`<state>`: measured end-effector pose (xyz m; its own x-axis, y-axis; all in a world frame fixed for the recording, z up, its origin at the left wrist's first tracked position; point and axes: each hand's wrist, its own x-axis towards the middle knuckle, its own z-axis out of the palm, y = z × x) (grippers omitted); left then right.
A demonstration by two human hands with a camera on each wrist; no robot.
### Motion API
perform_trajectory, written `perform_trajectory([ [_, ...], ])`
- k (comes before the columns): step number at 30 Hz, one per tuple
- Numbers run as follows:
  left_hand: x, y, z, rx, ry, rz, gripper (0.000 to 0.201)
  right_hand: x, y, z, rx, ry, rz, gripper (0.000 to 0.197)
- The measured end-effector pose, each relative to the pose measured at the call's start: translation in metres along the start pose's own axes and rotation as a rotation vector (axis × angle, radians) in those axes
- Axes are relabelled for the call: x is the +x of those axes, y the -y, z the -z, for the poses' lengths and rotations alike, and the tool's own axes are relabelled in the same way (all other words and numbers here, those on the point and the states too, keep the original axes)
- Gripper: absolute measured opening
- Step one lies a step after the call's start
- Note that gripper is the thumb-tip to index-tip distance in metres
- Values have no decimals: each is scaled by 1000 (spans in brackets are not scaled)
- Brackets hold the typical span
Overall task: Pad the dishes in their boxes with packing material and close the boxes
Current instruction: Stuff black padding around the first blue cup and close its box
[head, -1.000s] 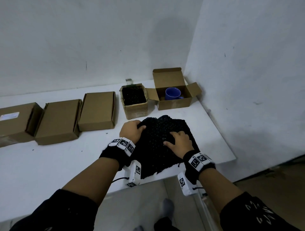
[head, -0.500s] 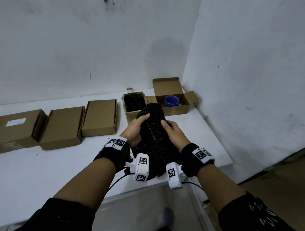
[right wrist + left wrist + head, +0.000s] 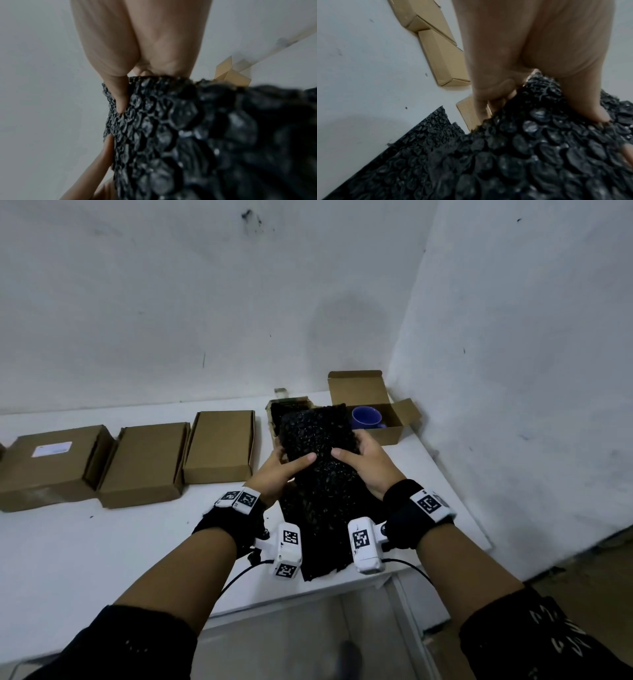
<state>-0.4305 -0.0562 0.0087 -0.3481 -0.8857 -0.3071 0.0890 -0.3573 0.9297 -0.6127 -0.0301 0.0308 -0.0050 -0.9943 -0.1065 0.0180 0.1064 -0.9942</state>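
A sheet of black bubble wrap is lifted off the white table. My left hand grips its left side with the thumb on top, and my right hand grips its right side the same way. In the left wrist view the thumb presses the bubble wrap; in the right wrist view the thumb lies along the edge of the bubble wrap. Behind stands an open cardboard box holding a blue mug. A smaller open box filled with black wrap sits left of it, partly hidden.
Three closed cardboard boxes lie in a row on the left half of the table. Walls meet in a corner behind the open box. The table's right edge and front edge are close to my arms.
The bubble wrap was flat on the table a second ago. Both hands gathered it and lifted it upright toward the open boxes.
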Motion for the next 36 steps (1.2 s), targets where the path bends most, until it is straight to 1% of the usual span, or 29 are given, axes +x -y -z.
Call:
perform_trajectory([
  [1,-2,-2,1,-18,33,-7,58,2,0,-2,-10,-22,6,40],
  [3,0,-2,4,-67,36,-35,54,4,1,-4,-52,-86,30,45],
  [5,6,-1,9,-47,-56,-87,58,6,1,-4,-127,-124,85,48],
  [8,15,-2,17,58,-265,-175,69,9,-3,-4,-274,-42,171,43],
  [9,18,-1,21,86,-321,-196,72,11,-5,-3,-330,-21,195,39],
  [10,20,-1,24,99,-341,-221,74,13,-6,-3,-377,-15,220,35],
  [11,21,-2,28,120,-324,-251,79,16,-7,-2,-414,-17,230,31],
  [13,24,-1,34,245,-231,-317,90,21,-6,0,-433,12,176,25],
  [14,28,-1,39,345,-178,-338,93,26,-6,1,-455,39,136,36],
  [15,29,-1,42,439,-132,-359,95,30,-7,3,-500,64,105,52],
  [16,32,-1,46,507,-105,-379,96,34,-6,4,-565,84,77,64],
  [17,34,-2,49,544,-108,-397,99,39,-5,4,-616,102,63,70],
  [18,37,-5,51,559,-141,-415,102,43,-4,3,-656,112,59,71],
  [20,42,-10,56,558,-223,-430,106,54,-1,4,-675,129,59,66],
  [21,45,-13,58,543,-236,-435,103,59,1,6,-663,136,58,63],
  [23,54,-18,65,568,-179,-452,85,71,3,9,-663,133,72,54],
  [25,63,-21,71,756,-125,-456,63,82,6,12,-675,105,103,46],
  [27,73,-27,73,864,-132,-395,49,98,7,15,-667,104,125,34],
  [29,83,-34,73,882,-149,-343,36,114,7,19,-681,115,151,21],
  [30,88,-37,74,906,-151,-321,29,123,8,21,-700,116,157,18],
  [31,94,-40,74,944,-144,-302,25,131,10,22,-732,125,166,17],
  [33,103,-45,73,1046,-134,-289,29,146,18,22,-788,199,192,18],
  [35,110,-51,67,1105,-143,-362,37,158,29,16,-793,295,192,11],
  [36,114,-54,62,1102,-147,-391,38,165,34,12,-797,320,202,11],
])
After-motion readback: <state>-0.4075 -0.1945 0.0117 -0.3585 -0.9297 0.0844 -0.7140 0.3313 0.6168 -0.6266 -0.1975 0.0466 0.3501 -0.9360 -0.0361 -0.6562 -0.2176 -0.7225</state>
